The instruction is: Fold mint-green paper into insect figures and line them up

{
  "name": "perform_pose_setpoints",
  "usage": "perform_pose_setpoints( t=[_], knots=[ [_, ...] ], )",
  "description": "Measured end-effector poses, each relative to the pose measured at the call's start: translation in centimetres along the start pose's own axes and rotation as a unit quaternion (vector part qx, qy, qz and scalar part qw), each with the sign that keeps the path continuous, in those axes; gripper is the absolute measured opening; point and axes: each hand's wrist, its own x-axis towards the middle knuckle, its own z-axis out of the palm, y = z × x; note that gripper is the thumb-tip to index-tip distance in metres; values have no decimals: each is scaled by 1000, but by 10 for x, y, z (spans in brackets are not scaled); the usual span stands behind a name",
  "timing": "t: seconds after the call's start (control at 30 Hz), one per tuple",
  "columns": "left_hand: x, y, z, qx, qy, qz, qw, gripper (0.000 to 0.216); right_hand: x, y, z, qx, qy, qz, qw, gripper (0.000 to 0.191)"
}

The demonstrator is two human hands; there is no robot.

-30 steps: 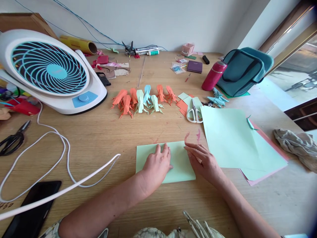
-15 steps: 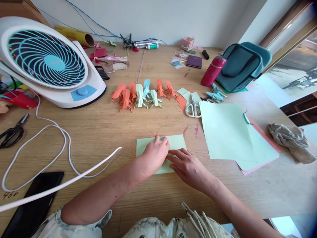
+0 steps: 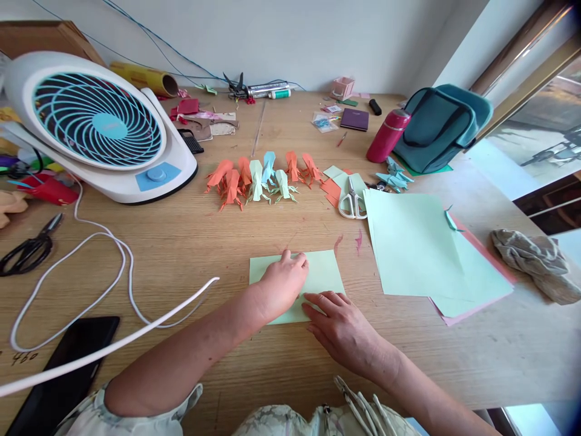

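Observation:
A small light green sheet of paper (image 3: 324, 270) lies on the wooden table in front of me. My left hand (image 3: 284, 281) rests on its middle, fingers bent and pressed together against it; the fingertips are hidden. My right hand (image 3: 338, 320) lies on the lower right part of the sheet, with its fingers stretched out. Beyond the sheet stand several folded paper insects: orange ones (image 3: 232, 186), light green ones (image 3: 256, 181) and a blue one (image 3: 269, 166). White-handled scissors (image 3: 353, 204) lie on small green and orange paper pieces.
Large green sheets (image 3: 413, 242) lie to the right, with a crumpled cloth (image 3: 535, 260) beyond. Left are a fan (image 3: 109, 127), a white cable (image 3: 181, 300), black scissors (image 3: 28, 251) and a dark tablet (image 3: 68, 375). A pink bottle (image 3: 388, 136) and teal bag (image 3: 440, 130) stand at back right.
My right hand has slid a little down along the sheet, away from my left hand. My left hand stays on the paper. The camera view has shifted slightly.

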Motion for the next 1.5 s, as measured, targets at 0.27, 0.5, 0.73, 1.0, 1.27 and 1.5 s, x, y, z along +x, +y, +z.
perform_pose_setpoints(
  t=[0.27, 0.5, 0.73, 1.0, 1.27, 1.5],
  knots=[
    [-2, 0, 0, 5, -1, 2, 1000, 59, 8, -8, -1, 2, -23, 2, 1000, 14],
    [-4, -1, 0, 18, -3, 4, 1000, 65, 11, -14, 5, -15, -17, 5, 1000, 20],
    [-5, -1, -2, 15, -5, 12, 1000, 74, -2, -21, 10, -16, -22, -40, 999, 8],
    [-5, 6, -1, 23, -4, -2, 1000, 76, 0, -24, 8, 12, 74, -100, 992, 6],
    [-7, 8, -4, 19, -16, -4, 1000, 80, -6, -19, 17, -29, 102, -47, 993, 5],
    [-6, 11, -4, -4, -33, -12, 999, 84, 15, 8, 4, -43, 91, 39, 994, 22]
  ],
)
